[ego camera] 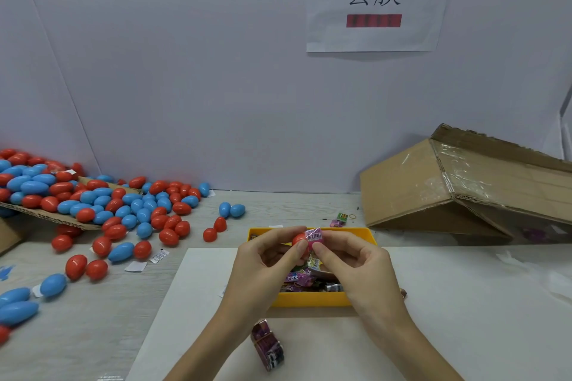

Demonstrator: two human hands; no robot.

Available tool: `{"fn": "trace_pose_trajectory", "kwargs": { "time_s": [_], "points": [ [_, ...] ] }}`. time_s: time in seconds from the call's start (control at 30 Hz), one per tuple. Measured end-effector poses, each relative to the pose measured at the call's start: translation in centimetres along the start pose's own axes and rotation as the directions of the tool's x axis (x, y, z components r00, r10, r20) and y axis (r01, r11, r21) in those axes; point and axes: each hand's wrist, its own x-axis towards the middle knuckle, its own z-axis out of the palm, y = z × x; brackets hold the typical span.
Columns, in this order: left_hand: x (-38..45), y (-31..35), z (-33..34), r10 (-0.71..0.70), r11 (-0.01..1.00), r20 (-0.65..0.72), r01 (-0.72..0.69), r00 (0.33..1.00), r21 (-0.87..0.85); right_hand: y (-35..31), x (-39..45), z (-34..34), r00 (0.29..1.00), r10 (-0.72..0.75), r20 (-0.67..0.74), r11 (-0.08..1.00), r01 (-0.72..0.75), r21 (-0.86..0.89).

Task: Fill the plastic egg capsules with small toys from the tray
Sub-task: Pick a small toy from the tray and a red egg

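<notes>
Red egg capsule (299, 240) — held above the yellow tray (370, 237), gripped in the curled fingers of the left hand (263, 269); a small pink wrapped toy (314, 238) sits against its right side, pinched by the thumb and fingers of the right hand (356, 266). Tray holds a jumble of further small wrapped toys (298, 277) and rests on a white sheet (464, 303), with a banded bundle of packets (267, 346) lying just in front of it. Loose red and blue eggs (123, 210) — heaped to the left on the table and on a cardboard flap; a tipped cardboard box (448, 182) lies to the right.
</notes>
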Motion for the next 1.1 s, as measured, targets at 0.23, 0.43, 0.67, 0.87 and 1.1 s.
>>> {"fn": "trace_pose_trajectory", "kwargs": {
  "time_s": [0.23,0.43,0.67,0.87,1.1],
  "points": [
    [-0.05,0.17,0.05,0.003,1.0,-0.004,-0.003,1.0,0.011,-0.06,-0.09,0.41,0.999,0.038,-0.009,0.996,-0.037,0.077],
    [0.0,0.17,0.02,0.016,1.0,-0.002,-0.015,1.0,0.017,-0.35,-0.17,0.52,0.999,0.028,-0.021,0.994,-0.026,0.104],
    [0.0,0.01,-0.23,0.051,0.995,0.033,-0.054,0.998,0.088,-0.42,-0.3,0.61,1.0,0.019,0.014,0.996,-0.02,0.086],
    [0.1,-0.07,-0.37,0.071,0.99,0.061,-0.078,0.996,0.119,-0.31,-0.24,0.42,0.999,0.017,0.034,0.999,-0.019,0.042],
    [0.24,-0.15,-0.47,0.078,0.988,0.058,-0.085,0.995,0.126,-0.51,-0.46,0.71,1.0,-0.014,-0.019,0.998,0.015,0.056]
  ]
}}
